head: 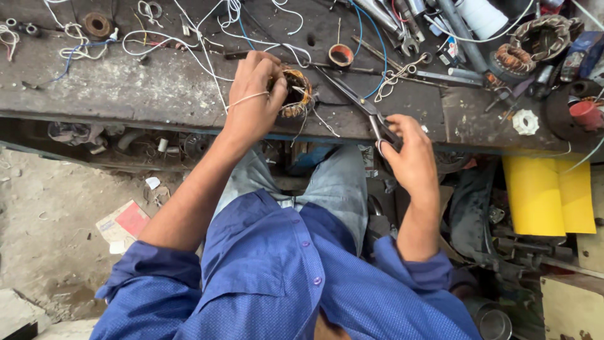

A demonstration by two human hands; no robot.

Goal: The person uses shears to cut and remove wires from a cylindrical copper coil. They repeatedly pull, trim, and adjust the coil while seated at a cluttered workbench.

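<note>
My left hand (255, 94) grips a round copper-wound motor stator (297, 93) resting on the dark workbench (157, 91). A white string runs across the back of that hand and off over the bench. My right hand (409, 151) holds the handles of long metal scissors (355, 101), whose blades point up and left toward the stator without touching it. Both forearms come out of rolled blue sleeves.
Loose white and blue wires (207, 31) litter the bench. A small orange ring (340, 55), pliers and tools (402, 31), other copper windings (544, 34), a white gear-like cap (525, 121) and a red part (586, 114) lie to the right. Yellow sheets (547, 195) hang below.
</note>
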